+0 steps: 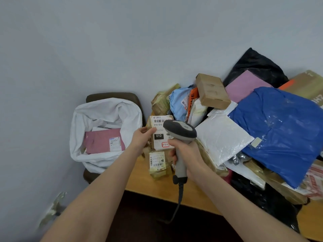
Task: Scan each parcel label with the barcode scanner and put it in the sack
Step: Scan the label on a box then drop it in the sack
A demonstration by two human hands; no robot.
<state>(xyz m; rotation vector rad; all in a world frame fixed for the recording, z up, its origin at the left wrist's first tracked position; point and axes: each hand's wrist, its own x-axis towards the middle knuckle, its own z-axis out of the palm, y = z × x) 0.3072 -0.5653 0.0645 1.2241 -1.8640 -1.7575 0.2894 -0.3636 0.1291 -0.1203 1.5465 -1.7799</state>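
My left hand (142, 137) grips the left edge of a small parcel (158, 137) with its white label facing me, printed "010". My right hand (185, 154) grips the handle of a grey barcode scanner (180, 131); its head sits just over the label's right side. The scanner's cable hangs down off the table's front edge. To the left, an open white sack (104, 109) rests on a dark chair and holds a pink parcel (104, 141) with a label.
A wooden table (157, 187) carries a heap of parcels: a blue bag (283, 130), a white bubble mailer (222, 137), a cardboard box (212, 91), a pink mailer (244, 86), black bags and a small taped parcel (157, 163). A grey wall stands behind.
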